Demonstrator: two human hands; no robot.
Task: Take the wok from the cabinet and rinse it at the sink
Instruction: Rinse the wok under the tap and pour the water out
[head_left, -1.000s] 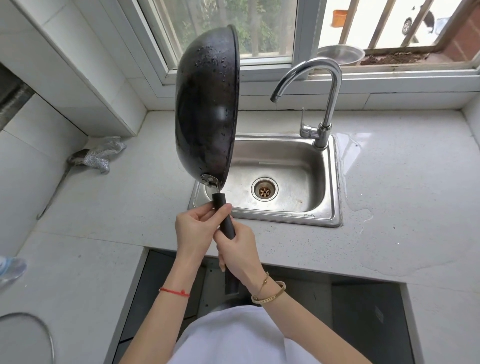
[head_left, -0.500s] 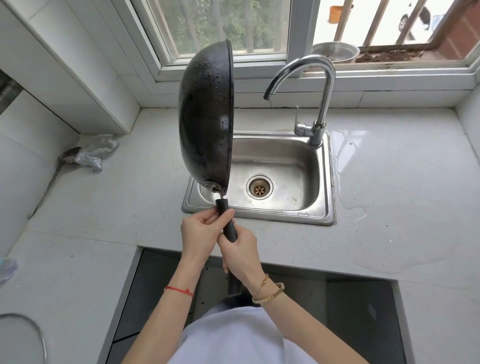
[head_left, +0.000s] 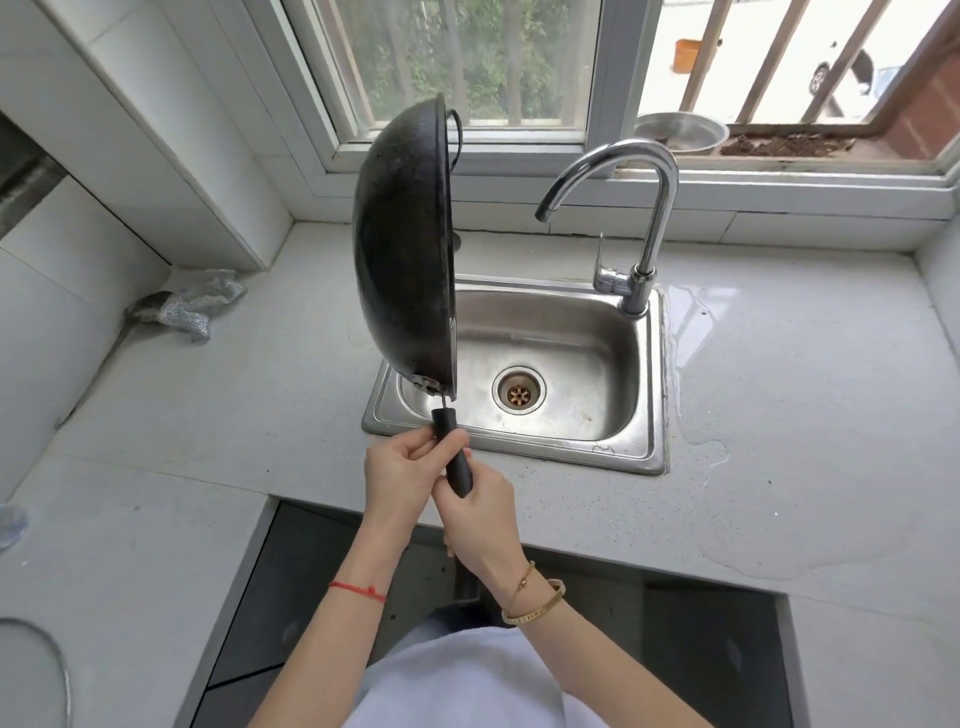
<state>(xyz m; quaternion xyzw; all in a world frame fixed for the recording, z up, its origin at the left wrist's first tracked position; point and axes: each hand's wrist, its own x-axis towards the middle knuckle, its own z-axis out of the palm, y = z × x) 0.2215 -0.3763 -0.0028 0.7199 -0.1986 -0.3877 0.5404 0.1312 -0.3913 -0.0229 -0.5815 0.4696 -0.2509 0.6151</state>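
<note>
While wok (head_left: 402, 249) stands edge-on, inside hidden | both hands (head_left: 400, 475) (head_left: 480, 514) clasp handle (head_left: 454, 452)

A matt, rough black metal is shown on the wok (head_left: 402, 244), while its handle (head_left: 456, 457) is seen as smooth dark plastic. Brushed steel is presented by the sink (head_left: 649, 405), and mirror-bright chrome by the faucet (head_left: 660, 208). The countertop (head_left: 805, 405) is rendered in pale speckled stone, glossed where wetted.
</note>
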